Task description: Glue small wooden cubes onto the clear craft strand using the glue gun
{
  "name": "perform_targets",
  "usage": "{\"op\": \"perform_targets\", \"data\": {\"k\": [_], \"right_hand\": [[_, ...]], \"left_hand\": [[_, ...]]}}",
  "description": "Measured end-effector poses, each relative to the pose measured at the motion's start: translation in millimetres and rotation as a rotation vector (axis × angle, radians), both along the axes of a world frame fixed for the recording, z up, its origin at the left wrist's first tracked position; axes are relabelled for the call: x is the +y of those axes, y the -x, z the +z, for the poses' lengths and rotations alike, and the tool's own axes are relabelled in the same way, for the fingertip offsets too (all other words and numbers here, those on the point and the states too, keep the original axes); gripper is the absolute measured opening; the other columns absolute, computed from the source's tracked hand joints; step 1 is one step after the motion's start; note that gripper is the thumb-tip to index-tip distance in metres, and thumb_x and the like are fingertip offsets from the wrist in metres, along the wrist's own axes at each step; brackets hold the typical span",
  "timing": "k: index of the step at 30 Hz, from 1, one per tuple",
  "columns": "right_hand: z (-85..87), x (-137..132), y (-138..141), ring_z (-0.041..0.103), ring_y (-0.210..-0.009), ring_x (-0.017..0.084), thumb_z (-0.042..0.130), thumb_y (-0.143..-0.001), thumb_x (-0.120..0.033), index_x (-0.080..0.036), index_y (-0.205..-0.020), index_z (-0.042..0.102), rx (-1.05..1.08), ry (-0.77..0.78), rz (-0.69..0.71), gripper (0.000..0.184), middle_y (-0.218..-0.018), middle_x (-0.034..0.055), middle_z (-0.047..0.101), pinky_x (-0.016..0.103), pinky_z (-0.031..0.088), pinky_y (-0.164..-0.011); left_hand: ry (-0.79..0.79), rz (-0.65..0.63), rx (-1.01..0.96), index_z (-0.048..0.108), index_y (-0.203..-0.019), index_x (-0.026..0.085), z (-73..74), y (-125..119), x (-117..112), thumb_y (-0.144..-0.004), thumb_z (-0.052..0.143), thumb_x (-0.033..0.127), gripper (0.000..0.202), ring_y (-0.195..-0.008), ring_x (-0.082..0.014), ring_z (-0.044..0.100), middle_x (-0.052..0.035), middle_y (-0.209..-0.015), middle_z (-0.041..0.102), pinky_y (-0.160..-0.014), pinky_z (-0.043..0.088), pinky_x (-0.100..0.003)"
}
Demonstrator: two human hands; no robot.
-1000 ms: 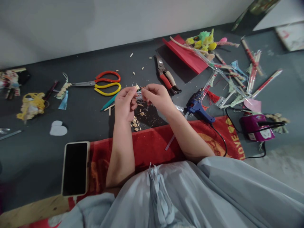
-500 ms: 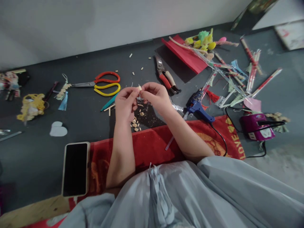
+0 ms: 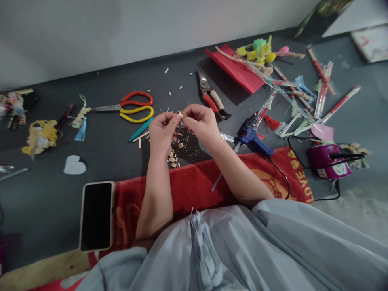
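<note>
My left hand (image 3: 162,131) and my right hand (image 3: 201,121) meet above a dark grey work surface (image 3: 115,141). Both are pinched closed on a tiny tan wooden piece (image 3: 180,114) held between their fingertips; thin pale strands stick out beside it. Under the hands lies a scatter of small wood bits (image 3: 175,153) and dust. Both forearms rest on a red printed towel (image 3: 194,186) at the near edge.
Red and yellow scissors (image 3: 133,106) lie left of the hands, red-handled pruners (image 3: 210,97) and a blue glue gun (image 3: 253,135) to the right. A phone (image 3: 95,214), a white paper heart (image 3: 74,165), yellow yarn (image 3: 41,135), a purple device (image 3: 329,161) and several decorated sticks (image 3: 303,101) lie around.
The blue-tinted bundle between my fingers a second ago is no longer in sight; both hands have risen slightly and now pinch the small tan piece.
</note>
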State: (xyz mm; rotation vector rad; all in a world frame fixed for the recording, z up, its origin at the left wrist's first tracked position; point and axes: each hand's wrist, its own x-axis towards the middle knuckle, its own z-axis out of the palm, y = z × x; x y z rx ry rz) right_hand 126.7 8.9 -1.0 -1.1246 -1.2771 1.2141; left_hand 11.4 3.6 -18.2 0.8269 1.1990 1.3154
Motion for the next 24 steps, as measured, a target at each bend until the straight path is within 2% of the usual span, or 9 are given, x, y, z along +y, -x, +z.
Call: {"op": "perform_targets", "data": {"k": [11,16,20,24], "right_hand": [[0.5,0,-3,0.042,-0.054,0.006,0.051,-0.065,-0.012,-0.017,-0.062,0.052,-0.007,-0.022,0.040,0.007,-0.058,-0.0050,0.047,0.024,0.032,-0.054],[-0.6,1,-2,0.042,-0.054,0.006,0.052,-0.068,-0.011,-0.018,-0.064,0.052,0.019,-0.031,0.033,0.008,-0.060,-0.0047,0.048,0.024,0.032,-0.052],[-2.6,1,0,0.046,-0.058,0.005,0.055,-0.071,-0.011,-0.018,-0.070,0.052,0.035,-0.058,-0.002,0.008,-0.067,-0.0037,0.052,0.023,0.037,-0.055],[-6.7,2,1,0.047,-0.061,0.006,0.060,-0.072,-0.012,-0.021,-0.077,0.045,0.019,-0.100,0.007,0.018,-0.073,-0.0042,0.052,0.022,0.042,-0.057]], "left_hand": [[0.137,-0.064,-0.206,0.057,-0.065,0.016,12.7,-1,-3,-0.074,0.063,0.018,0.012,-0.035,-0.0007,0.036,0.0061,-0.052,0.051,-0.029,0.020,-0.013],[0.157,-0.061,-0.307,0.054,-0.068,0.015,16.2,0,-4,-0.079,0.061,0.020,0.014,-0.038,0.0001,0.034,0.0053,-0.058,0.053,-0.031,0.017,-0.013],[0.147,-0.055,-0.323,0.054,-0.071,0.017,16.8,2,-4,-0.076,0.068,0.024,0.016,-0.040,0.0005,0.035,0.0057,-0.060,0.052,-0.032,0.016,-0.014],[0.136,-0.085,-0.324,0.054,-0.072,0.017,16.4,1,-5,-0.078,0.066,0.023,0.015,-0.038,0.0008,0.034,0.0060,-0.059,0.049,-0.032,0.014,-0.015]]}}
